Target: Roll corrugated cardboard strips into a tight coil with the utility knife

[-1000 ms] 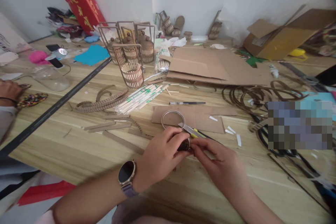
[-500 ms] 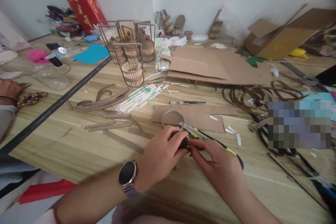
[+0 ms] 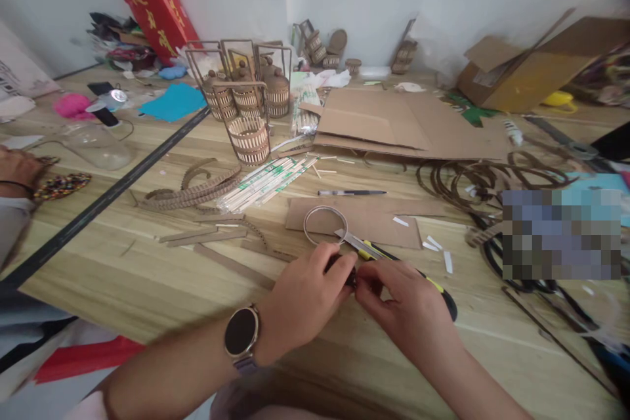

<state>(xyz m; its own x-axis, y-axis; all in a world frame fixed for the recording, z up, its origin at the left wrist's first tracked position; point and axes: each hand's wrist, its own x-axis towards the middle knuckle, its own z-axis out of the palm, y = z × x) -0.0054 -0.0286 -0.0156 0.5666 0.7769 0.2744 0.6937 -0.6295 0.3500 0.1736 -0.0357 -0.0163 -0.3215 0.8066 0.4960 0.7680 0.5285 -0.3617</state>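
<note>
My left hand, with a watch on its wrist, is closed round a small dark brown piece, largely hidden by the fingers. At its right side, the thumb and forefinger of my right hand pinch together at the piece's edge; what lies between those fingertips is too small to make out. Just beyond my hands a thin pale ring rests partly on a flat cardboard piece. A yellow-and-black utility knife, blade out, lies partly behind my right hand.
Small slatted baskets with tall handles stand at back left, near wrapped sticks and corrugated strips. A pen and cardboard sheets lie beyond. Brown strip coils are at right. Another person's hand shows at left.
Both hands have shifted slightly, and my left fingers now cover more of the dark brown piece. My right fingertips stay pinched at its edge. Nothing else on the table has moved.
</note>
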